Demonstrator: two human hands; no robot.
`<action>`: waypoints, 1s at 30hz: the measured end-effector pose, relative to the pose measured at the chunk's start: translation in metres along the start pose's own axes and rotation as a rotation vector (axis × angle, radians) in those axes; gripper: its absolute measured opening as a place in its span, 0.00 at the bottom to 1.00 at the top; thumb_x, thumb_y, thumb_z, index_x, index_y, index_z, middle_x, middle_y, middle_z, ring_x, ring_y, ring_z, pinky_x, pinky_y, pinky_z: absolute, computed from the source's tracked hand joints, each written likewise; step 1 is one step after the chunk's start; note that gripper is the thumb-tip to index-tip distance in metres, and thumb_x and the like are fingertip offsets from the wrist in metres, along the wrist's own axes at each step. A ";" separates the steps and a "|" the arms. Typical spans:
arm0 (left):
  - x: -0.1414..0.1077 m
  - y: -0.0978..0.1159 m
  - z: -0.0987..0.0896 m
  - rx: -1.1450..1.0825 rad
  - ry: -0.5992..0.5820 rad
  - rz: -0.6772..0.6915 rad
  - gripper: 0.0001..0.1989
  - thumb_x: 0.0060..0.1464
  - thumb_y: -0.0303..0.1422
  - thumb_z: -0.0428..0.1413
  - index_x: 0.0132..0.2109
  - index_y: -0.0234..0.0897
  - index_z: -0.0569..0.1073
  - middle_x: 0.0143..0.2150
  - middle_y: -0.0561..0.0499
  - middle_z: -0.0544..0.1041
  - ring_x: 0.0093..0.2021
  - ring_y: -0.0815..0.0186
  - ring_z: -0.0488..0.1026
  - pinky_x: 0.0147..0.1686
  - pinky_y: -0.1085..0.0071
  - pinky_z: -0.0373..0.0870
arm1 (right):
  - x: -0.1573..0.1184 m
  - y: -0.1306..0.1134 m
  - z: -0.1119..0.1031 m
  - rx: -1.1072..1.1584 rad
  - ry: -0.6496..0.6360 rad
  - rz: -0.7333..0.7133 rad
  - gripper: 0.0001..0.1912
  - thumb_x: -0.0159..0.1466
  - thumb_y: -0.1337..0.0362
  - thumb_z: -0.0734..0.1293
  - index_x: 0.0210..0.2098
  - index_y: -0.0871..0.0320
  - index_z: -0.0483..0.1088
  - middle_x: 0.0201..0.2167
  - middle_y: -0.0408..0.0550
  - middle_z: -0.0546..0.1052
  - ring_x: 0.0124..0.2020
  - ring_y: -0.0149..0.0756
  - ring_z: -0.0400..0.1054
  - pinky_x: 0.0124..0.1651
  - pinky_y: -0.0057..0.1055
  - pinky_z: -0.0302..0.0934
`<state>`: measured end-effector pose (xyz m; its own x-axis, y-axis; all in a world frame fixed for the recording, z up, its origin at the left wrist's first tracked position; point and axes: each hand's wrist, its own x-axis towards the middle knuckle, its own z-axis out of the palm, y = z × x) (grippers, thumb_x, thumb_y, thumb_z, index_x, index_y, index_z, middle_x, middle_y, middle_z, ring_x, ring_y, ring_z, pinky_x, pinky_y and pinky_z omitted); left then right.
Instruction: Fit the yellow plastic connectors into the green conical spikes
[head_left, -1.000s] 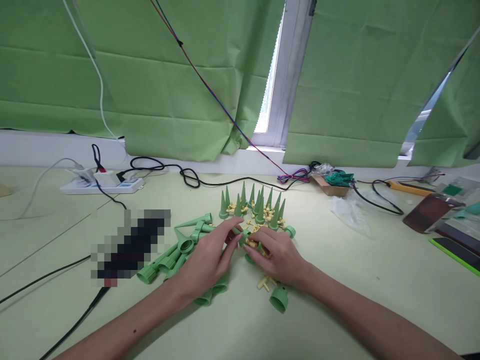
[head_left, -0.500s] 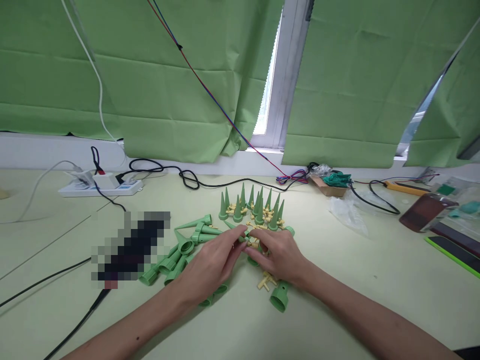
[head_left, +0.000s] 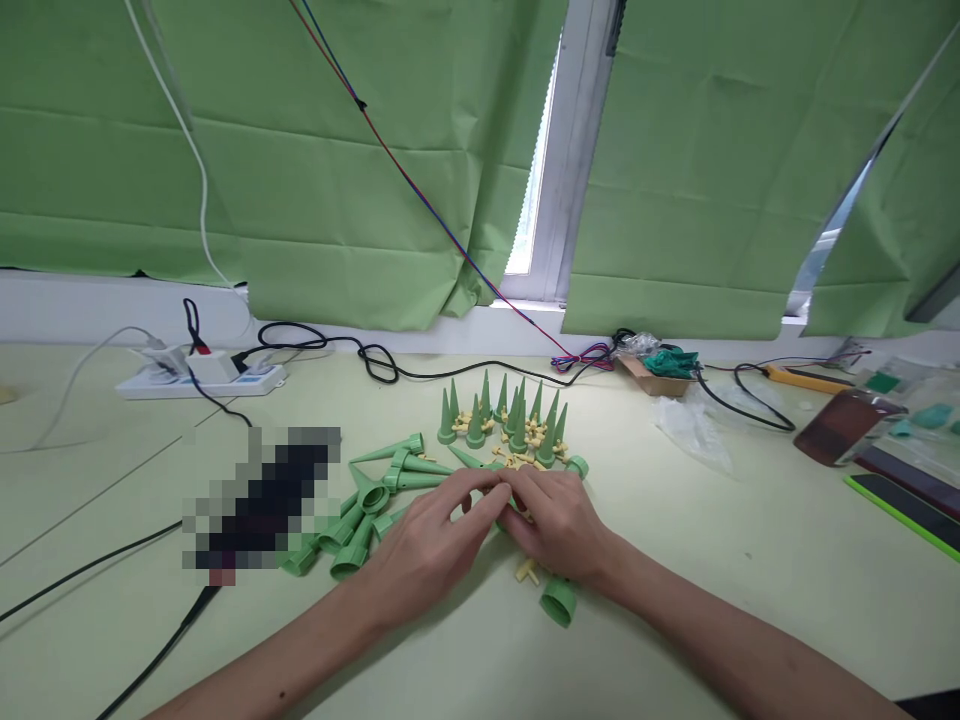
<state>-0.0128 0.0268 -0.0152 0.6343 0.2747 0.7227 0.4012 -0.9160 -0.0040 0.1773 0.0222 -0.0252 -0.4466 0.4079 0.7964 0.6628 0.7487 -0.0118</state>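
My left hand (head_left: 442, 525) and my right hand (head_left: 553, 515) meet at the fingertips over the middle of the table. Their fingers are pinched together, and whatever they hold is hidden behind them. Left of my left hand lies a pile of green plastic watering spikes (head_left: 349, 550), several with open round ends. Beyond my hands, several green spikes (head_left: 519, 425) stand upright, fitted with small yellow valves. Loose yellow valves (head_left: 517, 460) lie just in front of them. Under my right hand are another yellow valve (head_left: 527, 572) and a spike's open green end (head_left: 559, 602).
A white power strip (head_left: 202, 378) with plugs and black cables lies at the back left. On the left sits a pixelated dark object (head_left: 270, 500). A small cardboard box (head_left: 656, 378), a plastic bag (head_left: 690, 430), a dark bottle (head_left: 847, 428) and a green-edged phone (head_left: 907, 512) are at the right.
Both hands have come slightly lower and nearer to me, with the fingertips now pressed together. Something small and partly visible between the fingers earlier is now covered.
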 end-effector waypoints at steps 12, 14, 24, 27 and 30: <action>0.002 0.007 -0.003 0.056 -0.051 -0.080 0.07 0.62 0.27 0.50 0.47 0.34 0.69 0.40 0.45 0.74 0.35 0.64 0.74 0.31 0.70 0.68 | 0.006 0.025 -0.004 -0.105 0.270 0.110 0.05 0.66 0.67 0.64 0.42 0.58 0.68 0.23 0.44 0.74 0.20 0.30 0.63 0.24 0.28 0.53; 0.003 0.007 -0.002 0.056 -0.177 -0.048 0.07 0.64 0.28 0.48 0.40 0.35 0.70 0.32 0.49 0.73 0.29 0.66 0.71 0.27 0.70 0.63 | 0.015 0.029 -0.004 -0.086 0.245 0.168 0.04 0.68 0.66 0.62 0.39 0.58 0.69 0.22 0.44 0.73 0.20 0.29 0.63 0.23 0.28 0.51; 0.005 0.004 0.000 0.059 -0.331 -0.082 0.13 0.66 0.30 0.45 0.37 0.35 0.72 0.25 0.52 0.70 0.24 0.67 0.66 0.25 0.69 0.55 | 0.091 0.044 0.016 -0.116 0.083 0.381 0.12 0.70 0.58 0.58 0.36 0.58 0.67 0.22 0.42 0.72 0.23 0.30 0.64 0.30 0.26 0.51; 0.005 0.005 -0.002 0.054 -0.321 -0.079 0.13 0.66 0.30 0.45 0.36 0.35 0.72 0.25 0.52 0.69 0.23 0.67 0.66 0.24 0.69 0.54 | 0.105 0.047 0.020 -0.142 -0.009 0.419 0.11 0.70 0.58 0.59 0.36 0.57 0.67 0.23 0.42 0.73 0.24 0.32 0.65 0.29 0.27 0.49; 0.005 0.006 -0.002 0.054 -0.310 -0.075 0.13 0.66 0.29 0.45 0.35 0.35 0.71 0.24 0.52 0.69 0.23 0.67 0.65 0.24 0.69 0.53 | 0.109 0.048 0.026 -0.192 -0.097 0.442 0.12 0.70 0.58 0.58 0.37 0.57 0.68 0.24 0.44 0.74 0.26 0.35 0.68 0.30 0.28 0.49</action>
<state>-0.0084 0.0219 -0.0097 0.7696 0.4241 0.4774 0.4834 -0.8754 -0.0016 0.1450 0.1165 0.0457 -0.1456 0.7182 0.6804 0.8964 0.3868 -0.2166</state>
